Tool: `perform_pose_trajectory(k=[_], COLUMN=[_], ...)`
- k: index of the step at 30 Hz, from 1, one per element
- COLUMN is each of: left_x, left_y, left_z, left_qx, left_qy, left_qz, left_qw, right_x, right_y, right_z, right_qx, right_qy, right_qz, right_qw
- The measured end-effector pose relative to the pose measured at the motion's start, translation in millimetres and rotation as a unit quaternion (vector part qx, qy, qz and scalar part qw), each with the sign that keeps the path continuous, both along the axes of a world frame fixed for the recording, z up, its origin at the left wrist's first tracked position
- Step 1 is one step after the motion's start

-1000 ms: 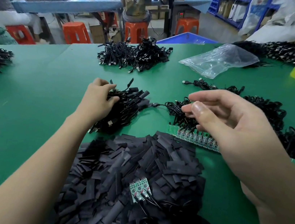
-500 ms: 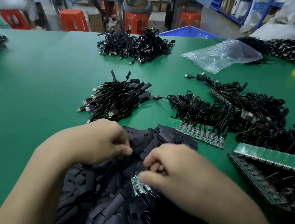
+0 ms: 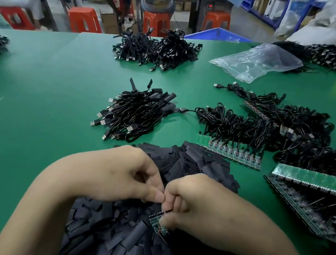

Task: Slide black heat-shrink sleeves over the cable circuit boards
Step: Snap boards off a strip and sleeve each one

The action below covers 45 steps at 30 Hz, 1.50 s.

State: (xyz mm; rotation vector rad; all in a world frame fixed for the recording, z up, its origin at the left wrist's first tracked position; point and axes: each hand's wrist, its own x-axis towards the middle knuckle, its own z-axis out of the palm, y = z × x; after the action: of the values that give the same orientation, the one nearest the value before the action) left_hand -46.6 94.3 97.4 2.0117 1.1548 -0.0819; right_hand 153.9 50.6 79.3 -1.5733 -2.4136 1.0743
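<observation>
Half a second earlier your hands sat apart on the pile of heat-shrink sleeves (image 3: 117, 237); by this moment they had closed in until their fingertips met above it. A second back, your left hand (image 3: 117, 176) had been on the cable bundle (image 3: 134, 114) farther up the green table (image 3: 36, 108), and your right hand (image 3: 201, 209) had hung raised with its fingers loose. The bundle lay untouched, well apart from both hands.

Your left thumb was pressed against curled fingers in a pinch, but whatever sat between them was hidden, so I could not tell whether you held a sleeve. The cable running from the small board was lost under your right wrist and the dark pile. The near edge of the pile was cut off by the frame.

The circuit board (image 3: 158, 221) was pinched in your right fingertips, tilted up off the pile, where before it had lain flat beside your thumb. Its dark pin end pointed toward your left thumb, just beside it. The strip of joined boards (image 3: 230, 152) lay beyond the pile, clear of your hands.
</observation>
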Motion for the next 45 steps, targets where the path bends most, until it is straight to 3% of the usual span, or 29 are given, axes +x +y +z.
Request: perform_pose_trajectory(k=[4,11,20,27,36,41,43,45], left_x=[4.8,24.5,29.8,30.2,30.2,16.0,12.6,11.8], left_y=[-8.9,-25.1,-22.6,-19.5,-17.6,-15.5,-14.7,-13.8], left_z=[12.9,34.1,26.6,22.2,11.4,18.2,19.3,18.5], left_qx=[-0.049,-0.067,-0.061,-0.111,-0.189,-0.150,-0.132,-0.129], left_qy=[-0.118,-0.313,-0.425,-0.478,-0.522,-0.530,-0.534,-0.534], left_qz=[-0.008,0.019,0.071,0.072,0.052,0.047,0.060,0.078], left_qw=[0.992,0.947,0.900,0.869,0.830,0.833,0.833,0.832], right_x=[25.8,57.6,57.6,51.9,54.3,77.7,84.5,84.8], right_y=[6.1,1.0,-0.9,-0.1,1.7,-1.2,-0.9,0.8], right_z=[24.6,55.3,60.1,54.4,47.5,58.8,64.2,63.7], right_qx=[-0.052,-0.056,0.001,-0.055,-0.108,-0.150,-0.202,-0.217], right_qy=[0.135,0.303,0.374,0.436,0.457,0.433,0.403,0.322], right_qz=[-0.007,-0.034,-0.054,-0.062,-0.024,0.059,0.091,0.100], right_qw=[0.989,0.951,0.926,0.896,0.883,0.887,0.888,0.916])
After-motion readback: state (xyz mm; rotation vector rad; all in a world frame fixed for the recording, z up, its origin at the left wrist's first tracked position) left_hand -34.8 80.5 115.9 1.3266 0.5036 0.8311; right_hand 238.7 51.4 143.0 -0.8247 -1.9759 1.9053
